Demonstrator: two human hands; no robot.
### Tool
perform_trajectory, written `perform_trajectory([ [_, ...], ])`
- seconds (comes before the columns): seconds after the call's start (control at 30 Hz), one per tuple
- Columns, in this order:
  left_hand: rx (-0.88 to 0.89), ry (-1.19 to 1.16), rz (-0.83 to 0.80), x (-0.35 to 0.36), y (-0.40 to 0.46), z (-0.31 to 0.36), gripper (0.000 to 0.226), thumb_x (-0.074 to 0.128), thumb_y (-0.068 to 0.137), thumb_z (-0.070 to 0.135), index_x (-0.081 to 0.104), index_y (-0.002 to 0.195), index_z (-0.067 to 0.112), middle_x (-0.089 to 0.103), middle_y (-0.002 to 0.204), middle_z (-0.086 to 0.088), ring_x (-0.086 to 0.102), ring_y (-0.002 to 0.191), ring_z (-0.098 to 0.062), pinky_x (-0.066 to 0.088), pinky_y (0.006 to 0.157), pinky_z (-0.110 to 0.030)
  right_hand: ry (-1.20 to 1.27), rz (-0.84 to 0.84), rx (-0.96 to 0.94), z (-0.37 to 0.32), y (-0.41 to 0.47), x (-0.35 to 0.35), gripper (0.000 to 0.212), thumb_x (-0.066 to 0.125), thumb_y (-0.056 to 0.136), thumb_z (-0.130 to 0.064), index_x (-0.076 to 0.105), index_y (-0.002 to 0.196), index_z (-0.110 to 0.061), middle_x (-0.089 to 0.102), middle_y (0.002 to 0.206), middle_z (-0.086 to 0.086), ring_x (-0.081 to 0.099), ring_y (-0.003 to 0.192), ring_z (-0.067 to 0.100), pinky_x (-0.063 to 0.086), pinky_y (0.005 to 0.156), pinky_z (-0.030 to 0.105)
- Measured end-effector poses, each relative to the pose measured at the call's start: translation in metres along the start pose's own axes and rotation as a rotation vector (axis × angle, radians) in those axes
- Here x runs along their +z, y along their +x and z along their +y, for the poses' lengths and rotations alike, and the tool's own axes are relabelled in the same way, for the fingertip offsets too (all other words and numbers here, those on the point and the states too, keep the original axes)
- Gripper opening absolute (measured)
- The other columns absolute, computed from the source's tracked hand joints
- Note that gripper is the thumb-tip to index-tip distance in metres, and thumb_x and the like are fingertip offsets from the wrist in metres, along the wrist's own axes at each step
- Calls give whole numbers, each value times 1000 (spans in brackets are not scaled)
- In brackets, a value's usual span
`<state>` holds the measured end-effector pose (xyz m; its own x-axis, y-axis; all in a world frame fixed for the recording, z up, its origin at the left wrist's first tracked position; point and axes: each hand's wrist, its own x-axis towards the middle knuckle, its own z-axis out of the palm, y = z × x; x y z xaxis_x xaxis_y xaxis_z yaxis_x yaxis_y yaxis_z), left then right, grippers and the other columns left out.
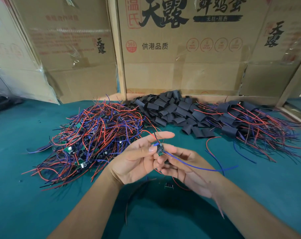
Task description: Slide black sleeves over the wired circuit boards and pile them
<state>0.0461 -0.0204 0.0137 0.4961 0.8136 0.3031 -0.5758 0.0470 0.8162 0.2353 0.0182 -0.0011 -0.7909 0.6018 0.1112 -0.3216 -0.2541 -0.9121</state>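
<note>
My left hand (139, 159) pinches a small green circuit board (159, 148) between thumb and fingers, its index finger stretched out above it. My right hand (186, 168) touches the same board from the right, its fingers curled around the board's trailing blue wire (198, 167). A heap of bare wired boards (94, 133) lies to the left. A pile of loose black sleeves (174, 109) sits behind the hands. Sleeved boards (249, 121) are stacked at the right.
All of it lies on a green table (25, 195). Cardboard boxes (180, 57) wall off the back. A small dark part (169, 185) and loose wires lie on the cloth below my hands.
</note>
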Motion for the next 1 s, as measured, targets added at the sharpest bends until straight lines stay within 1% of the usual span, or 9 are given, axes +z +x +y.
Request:
perform_trajectory([
  [0.2, 1, 23, 47, -6, -4, 3, 39, 68, 91, 16, 62, 128, 7, 72, 115, -10, 59, 73, -7, 50, 75, -21, 125, 35, 75, 3, 9, 6, 19, 62, 94, -14, 74, 109, -10, 72, 102, 11, 67, 93, 18, 53, 81, 23],
  [0.3, 1, 66, 83, -11, -6, 1, 37, 67, 91, 17, 65, 126, 7, 73, 114, -9, 58, 74, -5, 50, 76, -19, 168, 73, 110, 4, 9, 3, 24, 62, 94, -21, 74, 108, -6, 71, 106, 15, 66, 91, 19, 54, 81, 26],
  [0.5, -9, 54, 143, -15, -4, 0, 42, 71, 89, 16, 65, 128, 2, 74, 111, -11, 61, 74, -4, 52, 76, -16, 207, 17, 111, -4, 8, -3, 34, 51, 98, -26, 72, 112, -2, 69, 117, 19, 65, 113, 27, 51, 95, 32],
  [0.63, 18, 43, 199, -11, -2, -4, 47, 79, 82, 20, 68, 123, 2, 75, 104, -9, 60, 69, -5, 51, 73, -16, 131, 11, 123, -6, 7, -7, 46, 49, 99, -24, 57, 125, 13, 63, 125, 26, 59, 121, 32, 47, 104, 39],
  [0.7, 34, 26, 226, -9, 1, -8, 50, 81, 80, 22, 67, 124, 2, 75, 102, -8, 58, 67, -5, 51, 72, -17, 97, 34, 107, -6, 6, -10, 46, 49, 99, -22, 55, 127, 14, 65, 122, 22, 62, 116, 29, 51, 98, 34],
  [0.77, 72, 18, 260, -7, 5, -7, 54, 83, 79, 27, 67, 127, 7, 74, 102, -4, 59, 70, -7, 51, 71, -19, 80, 131, 80, -9, 7, -14, 46, 54, 94, -23, 58, 124, 13, 66, 111, 18, 65, 100, 23, 55, 86, 28],
  [0.87, 173, 26, 342, -8, 9, 0, 60, 82, 77, 37, 65, 131, 17, 71, 108, 4, 65, 88, -11, 53, 76, -24, 25, 264, 9, -16, 9, -23, 42, 59, 89, -26, 66, 115, 6, 67, 97, 14, 65, 83, 18, 56, 77, 28],
  [0.93, 216, 14, 412, -9, 10, 4, 62, 81, 78, 40, 63, 132, 18, 70, 110, 5, 66, 99, -13, 55, 81, -26, -6, 337, -40, -22, 9, -30, 40, 62, 86, -29, 69, 109, 2, 67, 97, 15, 66, 81, 22, 57, 74, 31],
  [1.0, 235, 19, 476, -11, 11, 5, 53, 71, 86, 37, 60, 133, 16, 70, 107, 5, 67, 98, -13, 56, 81, -25, -68, 391, -108, -29, 6, -37, 36, 63, 85, -32, 71, 104, -3, 70, 102, 16, 69, 88, 26, 58, 74, 33],
])
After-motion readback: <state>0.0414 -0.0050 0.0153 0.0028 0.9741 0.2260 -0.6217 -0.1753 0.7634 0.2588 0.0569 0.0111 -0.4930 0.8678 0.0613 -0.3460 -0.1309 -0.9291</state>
